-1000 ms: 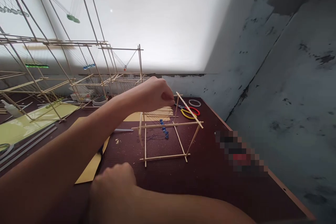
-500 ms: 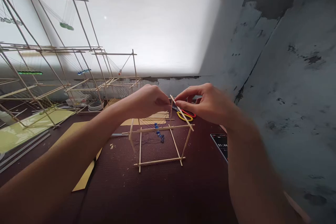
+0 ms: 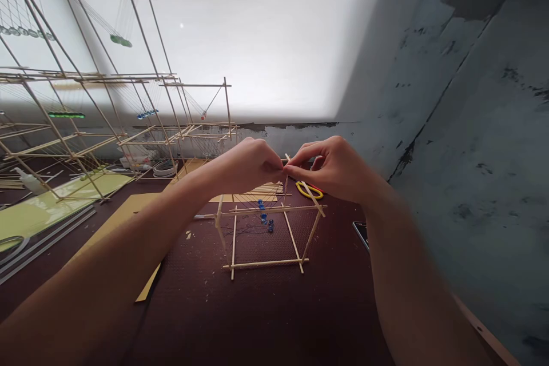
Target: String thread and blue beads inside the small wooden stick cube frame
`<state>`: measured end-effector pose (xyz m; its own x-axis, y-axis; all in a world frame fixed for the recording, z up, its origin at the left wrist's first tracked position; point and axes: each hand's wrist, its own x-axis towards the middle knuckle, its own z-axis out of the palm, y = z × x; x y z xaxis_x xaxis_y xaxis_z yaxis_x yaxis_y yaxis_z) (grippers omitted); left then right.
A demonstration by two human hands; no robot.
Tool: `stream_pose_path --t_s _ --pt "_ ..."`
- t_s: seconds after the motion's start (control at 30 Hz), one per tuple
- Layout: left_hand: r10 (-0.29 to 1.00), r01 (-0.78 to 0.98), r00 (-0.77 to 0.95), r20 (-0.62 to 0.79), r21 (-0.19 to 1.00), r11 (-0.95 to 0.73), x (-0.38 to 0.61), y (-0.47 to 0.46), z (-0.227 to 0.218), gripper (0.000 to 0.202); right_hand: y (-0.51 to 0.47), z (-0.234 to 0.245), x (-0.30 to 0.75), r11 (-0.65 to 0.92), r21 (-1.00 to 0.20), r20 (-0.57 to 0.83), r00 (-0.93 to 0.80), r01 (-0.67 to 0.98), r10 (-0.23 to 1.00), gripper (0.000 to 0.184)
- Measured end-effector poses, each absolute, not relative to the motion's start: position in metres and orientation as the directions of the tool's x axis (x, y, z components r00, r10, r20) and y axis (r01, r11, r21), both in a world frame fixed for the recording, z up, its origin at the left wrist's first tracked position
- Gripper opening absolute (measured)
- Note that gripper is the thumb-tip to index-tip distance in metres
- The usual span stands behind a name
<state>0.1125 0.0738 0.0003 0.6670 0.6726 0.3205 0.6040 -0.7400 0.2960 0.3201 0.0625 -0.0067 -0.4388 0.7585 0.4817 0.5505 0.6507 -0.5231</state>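
Note:
A small box-shaped frame of thin wooden sticks (image 3: 266,263) stands on the dark table. Blue glass beads (image 3: 262,211) hang inside it on fine threads. Over its far right top corner, my left hand (image 3: 253,166) is closed, thumb and fingers pinched together. Facing it, my right hand (image 3: 338,168) is closed in a pinch too, its fingertips meeting the left ones beside the top stick (image 3: 315,199). Whatever lies between the fingertips is too small to make out. Partly behind my right hand lie scissors with yellow and red handles (image 3: 309,190).
Large stick frames (image 3: 141,40) with hanging beads rise at the left. Loose sticks lie on yellow card (image 3: 268,191) behind the small frame. A phone (image 3: 361,233) sits by my right forearm, and a white bottle (image 3: 30,182) at far left. A patchy wall (image 3: 480,154) bounds the right.
My right fingertips have come in to meet the left ones at the frame's corner. The whole view has shifted a little, and my right arm covers more of the phone.

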Motion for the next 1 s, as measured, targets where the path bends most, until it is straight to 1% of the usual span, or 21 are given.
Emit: stream_pose_path --t_s 0.13,0.2,0.27,0.3,0.37,0.43,0.47,0.5,0.53,0.57,0.6,0.63,0.67,0.7,0.73,0.8,0.87,0.93,1.0 --pt "0.666 0.606 0.667 0.333 0.278 -0.746 0.115 0.075 0.001 0.032 0.063 -0.007 0.318 0.631 -0.533 0.471 -0.422 0.564 0.775 0.02" --pt "0.673 0.617 0.645 0.363 0.273 -0.738 0.114 0.071 0.002 0.028 0.064 -0.007 0.317 0.624 -0.534 0.456 -0.427 0.571 0.781 0.02" --pt "0.7 0.639 0.576 0.421 0.303 -0.707 0.111 0.063 0.005 0.021 0.065 -0.007 0.319 0.62 -0.536 0.438 -0.438 0.573 0.785 0.021" --pt "0.722 0.65 0.513 0.464 0.339 -0.68 0.108 0.056 0.005 0.019 0.065 -0.007 0.319 0.615 -0.54 0.429 -0.441 0.575 0.788 0.022" --pt "0.757 0.656 0.311 0.574 0.447 -0.608 0.097 0.039 0.005 0.022 0.065 -0.007 0.322 0.601 -0.544 0.411 -0.438 0.586 0.799 0.024" --pt "0.742 0.603 0.019 0.67 0.584 -0.543 0.08 0.022 -0.003 0.019 0.065 -0.007 0.323 0.587 -0.534 0.392 -0.436 0.609 0.81 0.025" --pt "0.726 0.54 -0.131 0.675 0.663 -0.519 0.07 0.015 -0.009 0.019 0.065 -0.007 0.324 0.581 -0.527 0.379 -0.441 0.62 0.814 0.025" --pt "0.706 0.439 -0.289 0.647 0.745 -0.503 0.06 0.01 -0.018 0.02 0.065 -0.007 0.324 0.576 -0.521 0.364 -0.447 0.629 0.817 0.026" --pt "0.7 0.333 -0.405 0.588 0.808 -0.486 0.049 0.006 -0.029 0.022 0.065 -0.007 0.324 0.57 -0.52 0.347 -0.452 0.636 0.822 0.027" --pt "0.718 0.246 -0.465 0.518 0.854 -0.458 0.039 0.005 -0.04 0.022 0.064 -0.007 0.324 0.562 -0.52 0.329 -0.456 0.644 0.827 0.027" --pt "0.758 0.188 -0.477 0.444 0.894 -0.406 0.03 0.005 -0.053 0.017 0.063 -0.007 0.324 0.553 -0.519 0.313 -0.457 0.652 0.833 0.027" --pt "0.851 0.157 -0.41 0.328 0.944 -0.289 0.023 0.006 -0.064 0.014 0.063 -0.006 0.323 0.544 -0.517 0.302 -0.454 0.661 0.839 0.027" --pt "0.932 0.14 -0.314 0.18 0.98 -0.142 0.019 0.008 -0.076 0.014 0.062 -0.006 0.323 0.537 -0.513 0.295 -0.45 0.67 0.843 0.028" --pt "0.982 0.147 -0.188 0.029 0.989 -0.001 0.017 0.011 -0.086 0.016 0.061 -0.006 0.322 0.533 -0.507 0.291 -0.447 0.677 0.846 0.028" --pt "0.995 0.187 -0.055 -0.079 0.978 0.088 0.017 0.015 -0.094 0.02 0.06 -0.005 0.322 0.531 -0.502 0.291 -0.445 0.683 0.847 0.029" --pt "0.975 0.261 0.165 -0.15 0.96 0.103 0.024 0.023 -0.108 0.024 0.059 -0.005 0.322 0.531 -0.498 0.304 -0.436 0.685 0.847 0.03" --pt "0.939 0.245 0.268 -0.217 0.958 0.151 0.038 0.033 -0.119 0.021 0.058 -0.006 0.322 0.531 -0.502 0.32 -0.423 0.683 0.848 0.03" --pt "0.883 0.055 0.314 -0.349 0.935 0.35 0.055 0.044 -0.128 0.017 0.058 -0.008 0.322 0.531 -0.51 0.339 -0.408 0.677 0.847 0.028" --pt "0.847 -0.005 0.351 -0.399 0.904 0.428 0.071 0.054 -0.135 0.017 0.056 -0.012 0.322 0.535 -0.52 0.37 -0.388 0.666 0.844 0.027"
